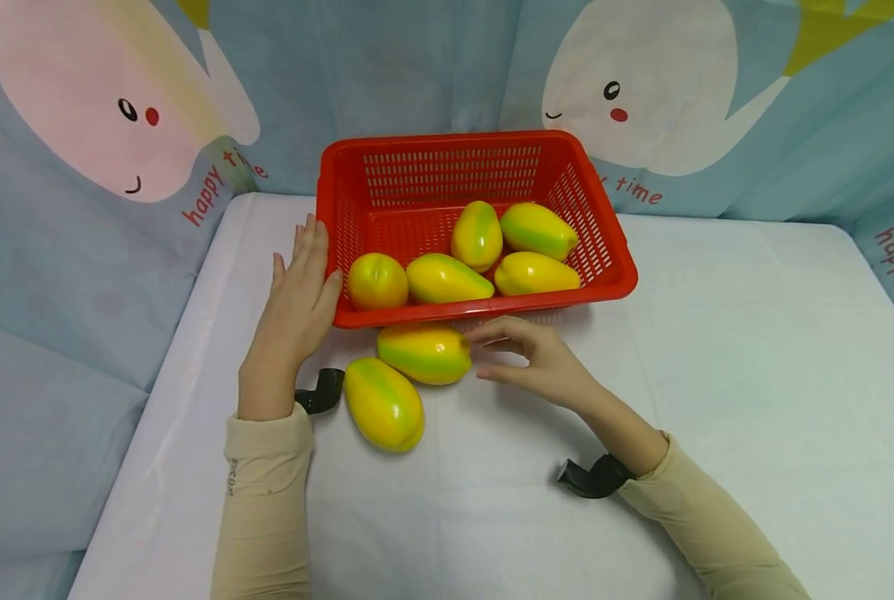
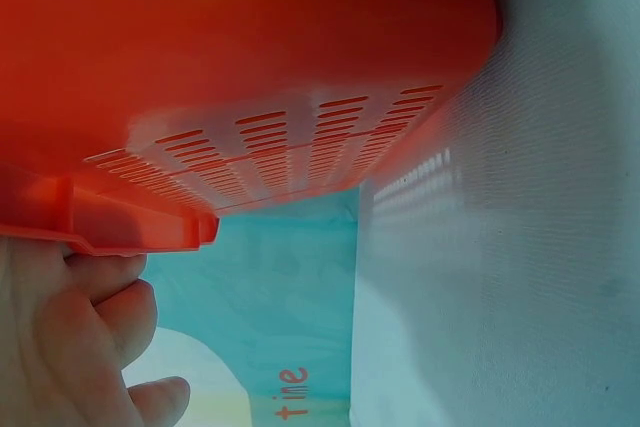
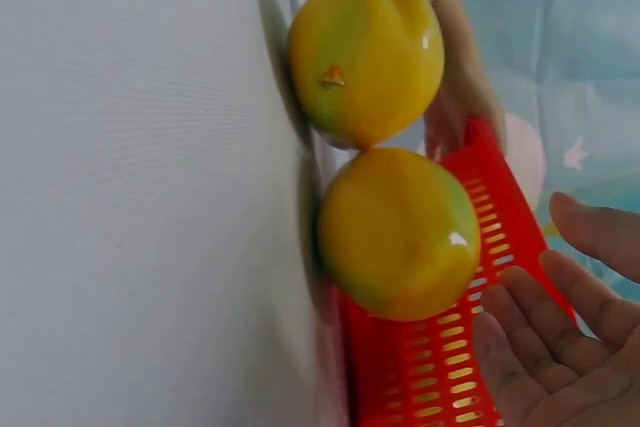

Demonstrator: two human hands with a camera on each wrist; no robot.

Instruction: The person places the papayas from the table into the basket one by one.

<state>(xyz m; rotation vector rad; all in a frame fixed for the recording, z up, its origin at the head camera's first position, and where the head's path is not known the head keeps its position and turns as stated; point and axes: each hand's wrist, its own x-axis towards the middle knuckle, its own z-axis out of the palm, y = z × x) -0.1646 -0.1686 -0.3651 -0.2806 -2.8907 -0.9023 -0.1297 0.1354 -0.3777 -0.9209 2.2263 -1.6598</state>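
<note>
My left hand [image 1: 297,300] lies along the left end of a red plastic basket [image 1: 476,313], fingers extended; in the left wrist view its fingers [image 2: 125,317] are right at the rim. My right hand [image 1: 540,362] is beside the right end of a yellow-green papaya [image 1: 424,356], thumb and fingers spread apart with nothing between them. This papaya lies just in front of the basket. A second papaya [image 1: 384,406] sits nearer, touching the first in the head view. In the right wrist view, the right hand [image 3: 570,347] shows its palm near the closer-to-basket papaya [image 3: 400,237].
Several papayas lie inside the basket, among them one seen end-on [image 1: 377,282] at its left front and one [image 1: 538,231] at the right. Black curved wrist pieces [image 1: 592,477] show at both sleeves. A white-covered table [image 1: 731,333] meets a blue printed curtain [image 1: 417,75] behind.
</note>
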